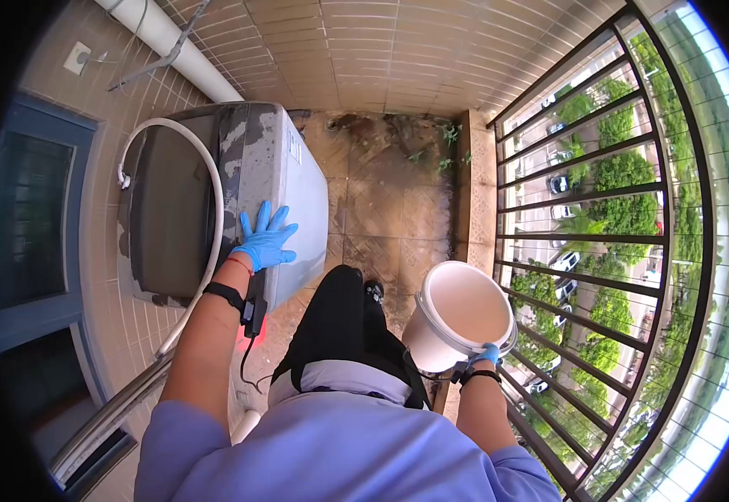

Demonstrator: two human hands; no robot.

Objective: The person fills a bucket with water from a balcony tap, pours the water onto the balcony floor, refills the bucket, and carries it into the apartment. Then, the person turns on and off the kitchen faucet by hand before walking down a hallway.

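Note:
My left hand point(266, 240), in a blue glove, lies with fingers spread on the edge of an old washing machine point(301, 201). The machine's top is dark and its grey coating is peeling in patches. A pale hose point(216, 188) arches across that top. On my other side, my gloved right hand point(487, 355) is closed at the near rim of a white bucket point(436, 338), where its handle runs. The bucket is tilted so that its mouth faces up, and its pale inside shows. My fingers are partly hidden behind the wrist and rim.
Brown floor tiles point(381, 209), stained dark near the back wall, lie ahead of my legs. Small weeds point(450, 134) grow by the ledge. A metal railing point(578, 238) runs along the right, above a street with cars and trees. A blue-framed door point(38, 217) stands at left.

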